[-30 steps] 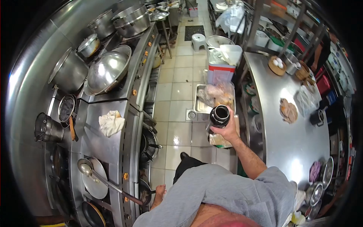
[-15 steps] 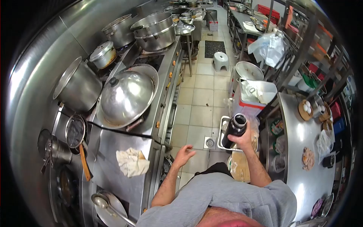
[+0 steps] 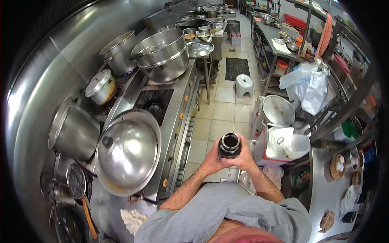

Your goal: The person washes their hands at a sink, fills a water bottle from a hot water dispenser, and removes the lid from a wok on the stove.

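Observation:
A black bottle with a bare steel neck and no cap stands upright in front of my chest, its open mouth facing up toward me. Around its left side wraps my left hand. My right hand closes on it from the other side. The inside of the bottle looks dark, and I cannot tell what it holds. Its lower part is hidden by my fingers.
On my left, the steel stove carries a domed lid in a wide wok, a large pot and a handled strainer. To the right are a white-and-red tin and a counter with eggs. A white stool stands ahead.
The bottle has moved left to the middle, in front of me. My left hand, open and apart from it before, now grips it together with my right. The view has tilted up.

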The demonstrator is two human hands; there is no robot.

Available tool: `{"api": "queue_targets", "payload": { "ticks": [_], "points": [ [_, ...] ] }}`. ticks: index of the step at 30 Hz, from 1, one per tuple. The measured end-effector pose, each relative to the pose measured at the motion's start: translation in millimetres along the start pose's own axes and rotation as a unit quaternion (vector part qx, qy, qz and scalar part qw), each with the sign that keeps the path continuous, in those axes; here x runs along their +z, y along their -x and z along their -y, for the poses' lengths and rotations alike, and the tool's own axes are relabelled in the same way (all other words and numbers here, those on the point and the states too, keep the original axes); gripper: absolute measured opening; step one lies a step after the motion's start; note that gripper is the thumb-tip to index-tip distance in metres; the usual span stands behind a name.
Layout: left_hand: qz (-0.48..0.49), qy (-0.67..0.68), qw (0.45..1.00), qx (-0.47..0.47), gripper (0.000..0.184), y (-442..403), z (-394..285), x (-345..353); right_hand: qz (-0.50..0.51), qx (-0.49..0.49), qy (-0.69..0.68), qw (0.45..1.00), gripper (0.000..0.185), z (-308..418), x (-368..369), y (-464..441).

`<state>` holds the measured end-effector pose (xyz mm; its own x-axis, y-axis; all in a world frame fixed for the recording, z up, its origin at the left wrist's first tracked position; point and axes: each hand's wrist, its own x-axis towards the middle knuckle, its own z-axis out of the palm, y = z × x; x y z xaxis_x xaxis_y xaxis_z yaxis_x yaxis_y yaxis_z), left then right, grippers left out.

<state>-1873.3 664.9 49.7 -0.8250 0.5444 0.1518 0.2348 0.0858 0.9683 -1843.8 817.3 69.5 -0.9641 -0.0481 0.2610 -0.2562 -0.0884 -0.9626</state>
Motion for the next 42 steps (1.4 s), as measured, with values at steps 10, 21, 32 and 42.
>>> {"api": "queue_targets", "payload": {
  "ticks": [10, 21, 32, 42],
  "points": [
    [-0.095, 0.018, 0.995, 0.037, 0.084, -239.5, 68.0, -89.8, 0.047, -0.036, 0.154, 0.986, 0.099, -84.6, -103.7, -232.2],
    [0.029, 0.064, 0.997, 0.025, 0.078, -477.1, 117.9, -119.0, -0.14, 0.323, 0.221, 0.909, 0.056, -236.9, -227.8, -282.0],
    [-0.01, 0.097, 0.995, 0.011, 0.076, -717.4, 159.5, -136.0, -0.091, 0.287, 0.278, 0.912, 0.054, -266.5, -410.8, -521.8],
    [-0.15, 0.155, 0.976, 0.029, 0.051, -885.2, 151.6, -195.2, 0.013, 0.204, 0.267, 0.942, 0.047, -374.9, -501.8, -793.9]
  ]
}}
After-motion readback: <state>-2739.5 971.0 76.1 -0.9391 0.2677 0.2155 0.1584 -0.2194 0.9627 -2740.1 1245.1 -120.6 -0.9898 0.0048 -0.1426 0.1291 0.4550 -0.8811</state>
